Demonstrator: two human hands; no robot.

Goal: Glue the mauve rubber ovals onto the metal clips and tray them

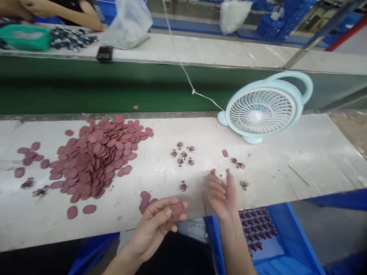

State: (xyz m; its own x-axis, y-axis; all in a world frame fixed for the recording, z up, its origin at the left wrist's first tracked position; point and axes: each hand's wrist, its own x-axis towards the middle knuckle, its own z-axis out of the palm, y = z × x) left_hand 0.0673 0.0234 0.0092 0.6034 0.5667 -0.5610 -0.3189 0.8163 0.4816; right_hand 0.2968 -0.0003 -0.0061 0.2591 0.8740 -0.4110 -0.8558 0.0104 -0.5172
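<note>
My left hand (156,221) pinches a flat reddish-brown oval piece (177,209) between thumb and fingers, with small dark marks on its face. Under and beside that hand lie a few more ovals (145,199), partly covered by it. My right hand (220,193) is over the table, palm up, thumb and fingers apart with nothing seen held. Around it are small shiny claw-shaped parts (244,185), a pair of them (237,163) and a lone oval (225,153). Between the hands lies another claw-shaped part (183,186), with a cluster of several (184,154) behind it.
A large heap of ovals (94,160) covers the table's left side. A light-blue fan (262,110) stands at the back right, a white cord (186,76) running up from it. Below the front edge, a blue crate (304,233) holds rows of parts. Across the green gap, another person's arm (77,17) shows.
</note>
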